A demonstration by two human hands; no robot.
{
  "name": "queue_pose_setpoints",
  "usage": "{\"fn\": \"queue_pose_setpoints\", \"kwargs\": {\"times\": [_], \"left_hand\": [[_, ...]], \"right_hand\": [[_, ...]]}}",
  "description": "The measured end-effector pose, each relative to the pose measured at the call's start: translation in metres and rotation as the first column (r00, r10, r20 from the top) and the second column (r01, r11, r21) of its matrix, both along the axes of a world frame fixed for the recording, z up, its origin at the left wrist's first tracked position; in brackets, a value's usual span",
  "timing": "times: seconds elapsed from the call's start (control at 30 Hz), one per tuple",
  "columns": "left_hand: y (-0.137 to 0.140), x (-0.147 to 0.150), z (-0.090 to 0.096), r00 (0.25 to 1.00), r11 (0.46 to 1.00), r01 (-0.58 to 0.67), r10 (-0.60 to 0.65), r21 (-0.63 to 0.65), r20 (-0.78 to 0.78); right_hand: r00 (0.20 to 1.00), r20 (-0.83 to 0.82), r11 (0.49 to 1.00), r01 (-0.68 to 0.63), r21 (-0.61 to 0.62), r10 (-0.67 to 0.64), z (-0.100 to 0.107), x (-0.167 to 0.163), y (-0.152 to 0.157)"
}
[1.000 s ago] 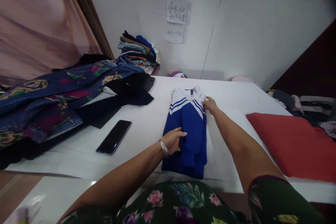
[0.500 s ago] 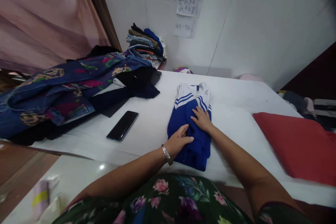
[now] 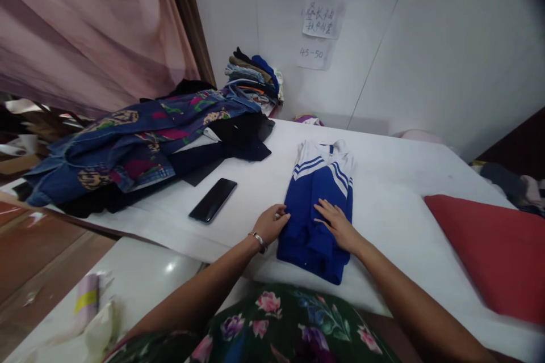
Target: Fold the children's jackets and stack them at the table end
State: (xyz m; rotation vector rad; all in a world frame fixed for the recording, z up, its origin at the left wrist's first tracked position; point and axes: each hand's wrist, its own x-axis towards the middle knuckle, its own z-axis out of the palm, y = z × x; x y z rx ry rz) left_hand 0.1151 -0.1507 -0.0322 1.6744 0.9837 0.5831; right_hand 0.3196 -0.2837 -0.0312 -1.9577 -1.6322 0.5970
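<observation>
A blue and white jacket [image 3: 321,181] with striped shoulders lies folded into a narrow upright shape on the white table, its collar pointing away from me. At its left edge is my left hand [image 3: 271,224], wearing a silver bracelet, with thumb and fingers drawn together on the fabric. My right hand [image 3: 338,226] rests flat on the blue front, fingers spread. Some fabric under the right palm is hidden.
A black phone [image 3: 213,200] lies left of the jacket. Beyond it spreads a pile of garments with a patterned denim one [image 3: 140,142] on top. Folded clothes [image 3: 253,76] are stacked by the wall. A red folded cloth [image 3: 489,249] lies at the right.
My left hand has moved from the jacket's middle out to its left edge. My right hand stays on the front, a little lower. The fabric there lies flatter, and the view has shifted.
</observation>
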Motion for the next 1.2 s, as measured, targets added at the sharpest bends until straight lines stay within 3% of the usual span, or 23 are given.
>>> {"fn": "queue_pose_setpoints", "kwargs": {"times": [0.13,0.27,0.4,0.5,0.6,0.7,0.77,0.87,1.0,1.2], "left_hand": [[-0.008,0.005,0.003,0.999,0.994,0.032,-0.028,-0.107,0.033],[-0.015,0.01,0.007,0.994,0.973,0.109,-0.1,-0.202,0.053],[-0.014,0.012,-0.001,0.987,0.986,0.158,-0.159,-0.052,-0.01],[-0.007,0.007,-0.005,0.975,0.975,0.215,-0.211,0.061,-0.067],[0.004,-0.005,-0.007,0.969,0.946,0.227,-0.195,0.233,-0.153],[0.015,-0.02,-0.009,0.954,0.844,0.263,-0.155,0.468,-0.256],[0.021,-0.028,-0.012,0.932,0.765,0.33,-0.171,0.552,-0.32],[0.023,-0.03,-0.016,0.887,0.655,0.448,-0.238,0.609,-0.396],[0.022,-0.019,-0.019,0.835,0.5,0.55,-0.31,0.669,-0.455],[0.033,-0.004,-0.02,0.825,0.358,0.562,-0.312,0.746,-0.472]], "right_hand": [[0.997,-0.081,0.993,0.026,0.119,-0.016,0.006,-0.006,-0.02],[0.995,-0.076,0.997,-0.069,0.046,0.072,-0.001,-0.013,-0.032],[0.989,-0.141,0.997,-0.038,0.074,0.048,-0.007,-0.015,-0.034],[0.967,-0.254,0.982,0.063,0.178,-0.016,-0.008,-0.007,-0.042],[0.97,-0.235,0.947,0.131,0.292,-0.061,-0.017,0.009,-0.057],[0.995,-0.087,0.94,0.082,0.33,-0.057,-0.031,0.027,-0.077],[0.999,0.011,0.963,0.034,0.269,-0.039,-0.038,0.035,-0.089],[0.993,0.117,0.987,-0.011,0.159,-0.008,-0.04,0.035,-0.098],[0.973,0.225,0.986,-0.091,0.137,0.059,-0.033,0.029,-0.092],[0.884,0.446,0.965,-0.221,0.14,0.138,-0.025,0.037,-0.074]]}}
